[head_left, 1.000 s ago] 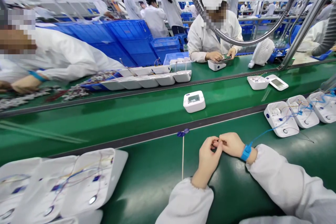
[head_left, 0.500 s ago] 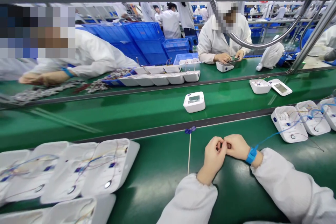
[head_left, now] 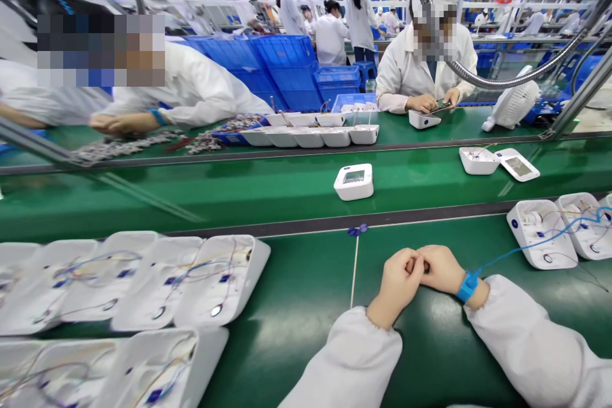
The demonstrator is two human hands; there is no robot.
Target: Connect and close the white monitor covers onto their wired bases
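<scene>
My left hand and my right hand meet fingertip to fingertip just above the green bench. Both are closed, thumbs and fingers pinched together; anything between them is too small or hidden to make out. A blue wrist strap with a blue cord circles my right wrist. Left of my hands, a few small dark blue pieces lie at the top of a pale line on the bench. White casings with wires stand to the right of my hands.
Several more open white casings fill the bench's left side. On the green strip beyond sit a closed white device with a screen, an open casing and a screen cover. Across from me, a co-worker handles a circuit board.
My view has shifted, so most of the scene sits differently in the frame. My hands stay pinched together in much the same pose.
</scene>
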